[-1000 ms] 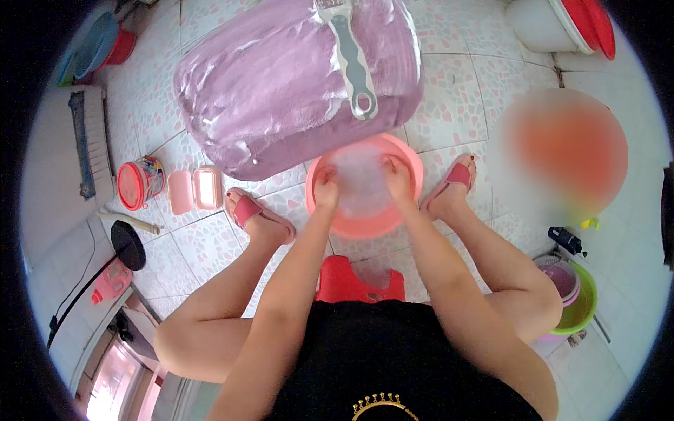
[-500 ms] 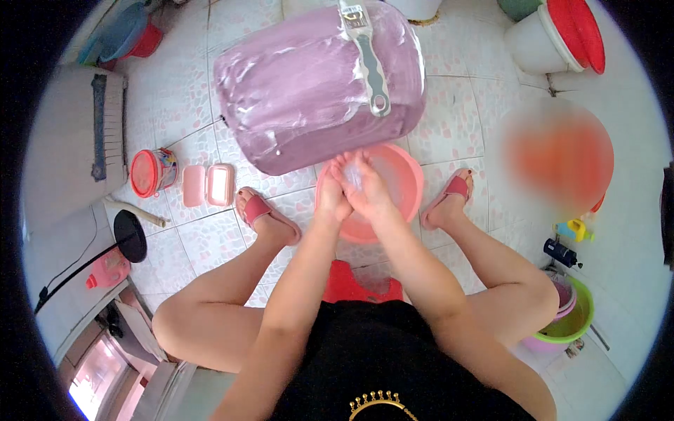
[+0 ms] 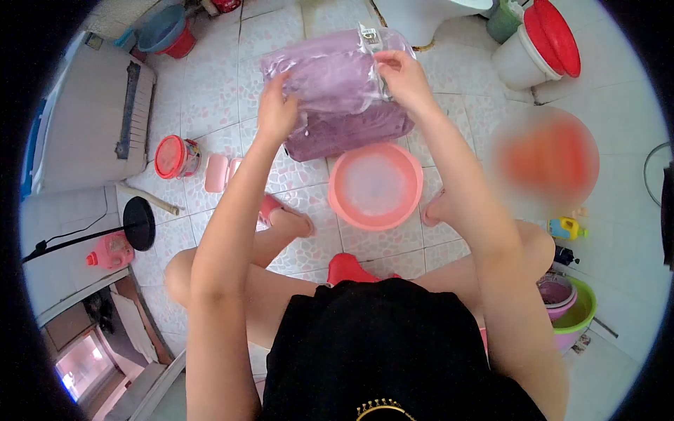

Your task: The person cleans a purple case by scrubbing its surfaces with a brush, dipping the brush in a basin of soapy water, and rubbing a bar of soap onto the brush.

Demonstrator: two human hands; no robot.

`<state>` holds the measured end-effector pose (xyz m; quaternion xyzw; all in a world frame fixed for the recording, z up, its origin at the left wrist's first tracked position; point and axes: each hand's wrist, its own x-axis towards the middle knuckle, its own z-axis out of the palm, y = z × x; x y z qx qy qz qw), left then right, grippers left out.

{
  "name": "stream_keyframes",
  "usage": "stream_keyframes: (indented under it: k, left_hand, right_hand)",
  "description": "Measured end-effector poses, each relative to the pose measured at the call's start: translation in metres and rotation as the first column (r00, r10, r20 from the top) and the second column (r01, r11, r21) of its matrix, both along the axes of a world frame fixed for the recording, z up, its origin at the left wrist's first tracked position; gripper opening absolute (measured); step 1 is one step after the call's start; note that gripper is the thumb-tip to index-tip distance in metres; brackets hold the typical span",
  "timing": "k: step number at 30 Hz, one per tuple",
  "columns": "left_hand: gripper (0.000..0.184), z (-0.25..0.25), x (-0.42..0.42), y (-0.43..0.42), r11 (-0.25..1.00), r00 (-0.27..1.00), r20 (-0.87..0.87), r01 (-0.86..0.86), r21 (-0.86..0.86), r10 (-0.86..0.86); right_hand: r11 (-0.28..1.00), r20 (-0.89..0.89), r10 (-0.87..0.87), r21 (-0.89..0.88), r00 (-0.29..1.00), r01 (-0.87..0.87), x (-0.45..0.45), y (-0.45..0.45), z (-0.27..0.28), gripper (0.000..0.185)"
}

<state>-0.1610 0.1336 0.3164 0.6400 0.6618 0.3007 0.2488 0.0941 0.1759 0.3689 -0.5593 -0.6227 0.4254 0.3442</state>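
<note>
Two thumbs out; left hand (image 3: 278,112) bent, fingers a bit apart, on soapy purple thing (image 3: 328,85), top middle | right hand (image 3: 406,78) curled at brush (image 3: 371,41), can't tell if pinching | looks like steadying; slippery brush needs firm grip | pink tub (image 3: 375,222) just below, middle

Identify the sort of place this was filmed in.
Probably a home bathroom or washroom: a white toilet base stands on the tiled floor, with a pink basin of cloudy water and several buckets around.

Glossy pink plastic basin (image 3: 375,226), glossy tiled floor (image 3: 210,91), matt black cloth top (image 3: 379,344)
</note>
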Motion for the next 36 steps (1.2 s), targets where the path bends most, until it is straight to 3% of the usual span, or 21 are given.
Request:
stream_keyframes:
  k: [1,3,5,8,11,14,17,18,20,22,29,34,36]
  left_hand:
    - [0.054,-0.006,-0.008,0.0,0.993,0.972,-0.23,-0.021,0.115,0.048]
    - [0.054,-0.039,-0.025,0.006,0.942,0.76,-0.616,0.011,0.335,0.21]
    - [0.058,-0.057,-0.036,0.014,0.94,0.721,-0.668,0.065,0.334,0.187]
    - [0.06,-0.059,-0.034,0.031,0.944,0.632,-0.757,0.117,0.307,0.168]
    - [0.06,-0.057,-0.031,0.043,0.957,0.567,-0.817,0.164,0.24,0.108]
    - [0.059,-0.05,-0.029,0.049,0.955,0.577,-0.813,0.193,0.224,0.074]
    - [0.058,-0.05,-0.024,0.054,0.946,0.606,-0.794,0.229,0.229,0.046]
    - [0.058,-0.051,-0.024,0.053,0.944,0.613,-0.79,0.243,0.224,0.029]
    - [0.058,-0.049,-0.025,0.056,0.943,0.603,-0.797,0.282,0.179,-0.029]
    - [0.057,-0.047,-0.026,0.06,0.937,0.597,-0.799,0.313,0.154,-0.068]
    - [0.059,-0.048,-0.019,0.081,0.888,0.594,-0.784,0.442,0.131,-0.18]
    - [0.062,-0.055,0.046,0.11,0.83,0.698,-0.628,0.538,0.143,-0.345]
    - [0.061,-0.059,0.056,0.118,0.832,0.67,-0.674,0.535,0.146,-0.312]
  right_hand:
    - [0.992,0.179,-0.041,0.124,0.983,0.019,0.004,0.012,-0.01,0.049]
    - [0.96,0.442,-0.16,0.278,0.883,0.035,0.003,0.026,-0.023,0.055]
    - [0.94,0.61,-0.265,0.335,0.747,0.061,-0.005,0.035,-0.034,0.061]
    - [0.959,0.695,-0.239,0.279,0.678,0.051,-0.01,0.051,-0.056,0.063]
    - [0.982,0.659,-0.12,0.189,0.742,-0.009,-0.001,0.069,-0.092,0.061]
    - [0.975,0.416,-0.099,0.222,0.904,0.005,0.016,0.072,-0.101,0.056]
    - [0.956,0.026,-0.192,0.229,0.981,0.182,0.036,0.077,-0.125,0.05]
    - [0.974,-0.117,-0.211,0.061,0.97,0.219,0.039,0.076,-0.121,0.041]
    - [0.989,-0.363,-0.146,-0.069,0.92,0.13,0.045,0.071,-0.105,0.037]
    - [0.987,-0.591,-0.156,-0.133,0.791,0.095,0.041,0.065,-0.089,0.033]
    - [0.991,-0.707,-0.117,-0.125,0.697,0.04,0.048,0.066,-0.091,0.038]
    - [0.982,-0.769,-0.182,-0.174,0.613,0.072,0.053,0.053,-0.091,0.038]
    - [0.984,-0.764,-0.178,-0.152,0.62,0.094,0.059,0.038,-0.088,0.038]
